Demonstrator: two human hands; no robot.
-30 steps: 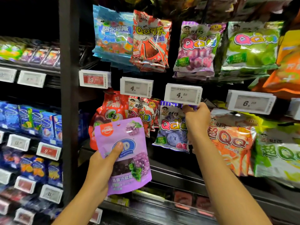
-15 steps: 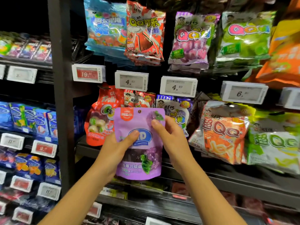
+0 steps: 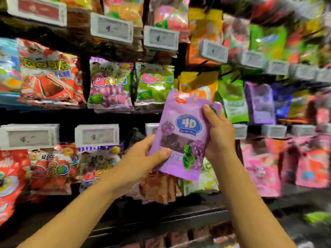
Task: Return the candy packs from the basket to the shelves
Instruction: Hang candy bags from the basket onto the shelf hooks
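Left hand (image 3: 141, 161) and right hand (image 3: 219, 133) both grip the glossy purple "4D" candy pouch (image 3: 182, 133), raised before the shelves. Step: locating its slot. Judged next: hang it among matching purple pouches (image 3: 259, 102) at 2 o'clock.

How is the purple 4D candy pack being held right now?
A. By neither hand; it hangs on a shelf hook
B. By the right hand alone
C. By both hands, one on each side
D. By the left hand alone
C: the left hand grips the lower left edge of the pack, and the right hand grips its right edge.
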